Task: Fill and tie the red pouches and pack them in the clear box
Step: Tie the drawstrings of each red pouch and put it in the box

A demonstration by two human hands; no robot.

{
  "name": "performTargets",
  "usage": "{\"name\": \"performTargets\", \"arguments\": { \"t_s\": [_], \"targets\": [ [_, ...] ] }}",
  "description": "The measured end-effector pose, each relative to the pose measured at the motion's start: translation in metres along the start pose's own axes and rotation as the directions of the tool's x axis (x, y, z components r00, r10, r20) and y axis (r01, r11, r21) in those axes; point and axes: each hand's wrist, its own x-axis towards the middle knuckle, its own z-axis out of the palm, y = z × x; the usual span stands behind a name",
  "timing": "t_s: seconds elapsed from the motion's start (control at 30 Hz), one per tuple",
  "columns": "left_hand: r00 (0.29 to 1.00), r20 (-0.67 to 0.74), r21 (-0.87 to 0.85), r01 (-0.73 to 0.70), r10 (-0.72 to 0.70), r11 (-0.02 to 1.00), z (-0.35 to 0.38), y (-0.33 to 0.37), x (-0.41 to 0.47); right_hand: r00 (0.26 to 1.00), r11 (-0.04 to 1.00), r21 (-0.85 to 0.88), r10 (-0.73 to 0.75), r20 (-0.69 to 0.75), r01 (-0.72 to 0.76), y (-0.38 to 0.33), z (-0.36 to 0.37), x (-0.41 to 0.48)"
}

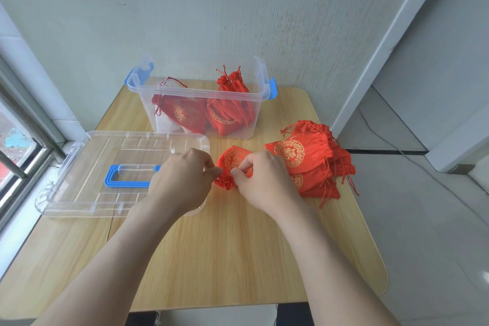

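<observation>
A small red pouch with a gold round pattern lies on the wooden table in the middle, its gathered neck toward me. My left hand pinches the neck's drawstring from the left, and my right hand pinches it from the right. A pile of flat red pouches lies just right of my right hand. The clear box with blue latches stands at the back of the table, and several red pouches sit inside it.
The box's clear lid with a blue handle lies flat on the left, partly under my left hand. A window frame runs along the left edge. The wall is close behind the box. The table's right edge drops to the floor.
</observation>
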Motion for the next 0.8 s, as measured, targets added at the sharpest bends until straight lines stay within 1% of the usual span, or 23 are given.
{"name": "performTargets", "arguments": {
  "t_s": [0.07, 0.13, 0.23, 0.3, 0.4, 0.5, 0.57, 0.63, 0.67, 0.73, 0.8],
  "targets": [
    [0.997, 0.074, -0.027, -0.025, 0.027, 0.999, 0.000, -0.001, 0.000, 1.000, 0.999, -0.042, -0.014, 0.010, 0.014, -0.001, -0.001, -0.002],
    [0.985, 0.154, -0.091, -0.068, 0.081, 0.994, -0.001, -0.001, -0.001, 0.999, 0.999, -0.023, -0.021, 0.032, 0.022, 0.000, -0.001, -0.002],
    [0.976, 0.170, -0.129, -0.114, 0.135, 0.985, 0.000, 0.001, -0.001, 0.996, 0.999, 0.022, -0.047, 0.072, 0.045, 0.000, -0.002, -0.002],
    [0.979, 0.140, -0.183, -0.119, 0.145, 0.976, 0.000, 0.001, -0.001, 0.993, 0.996, 0.045, -0.075, 0.092, 0.071, 0.000, -0.003, -0.003],
    [0.987, 0.076, -0.298, -0.114, 0.143, 0.948, -0.002, 0.001, 0.000, 0.990, 0.994, 0.089, -0.079, 0.113, 0.069, -0.003, -0.005, -0.004],
    [0.993, 0.011, -0.416, -0.100, 0.115, 0.904, -0.006, 0.006, -0.003, 0.992, 0.989, 0.128, -0.090, 0.093, 0.078, -0.005, -0.004, -0.002],
    [0.995, -0.005, -0.492, -0.089, 0.099, 0.866, -0.008, 0.007, -0.003, 0.994, 0.984, 0.165, -0.087, 0.072, 0.074, -0.007, -0.004, -0.001],
    [0.990, -0.020, -0.548, -0.127, 0.138, 0.827, -0.010, 0.007, -0.003, 0.995, 0.976, 0.206, -0.082, 0.051, 0.070, -0.008, -0.007, 0.001],
    [0.983, -0.048, -0.533, -0.176, 0.178, 0.828, -0.010, 0.006, -0.003, 0.995, 0.974, 0.210, -0.090, 0.041, 0.079, -0.009, -0.008, 0.001],
    [0.961, -0.115, -0.441, -0.276, 0.251, 0.854, -0.010, 0.008, -0.004, 0.993, 0.976, 0.183, -0.120, 0.021, 0.115, -0.011, -0.012, 0.001],
    [0.946, -0.136, -0.383, -0.324, 0.293, 0.865, -0.010, 0.010, -0.005, 0.988, 0.978, 0.140, -0.156, -0.002, 0.155, -0.011, -0.013, 0.001]
  ]
}}
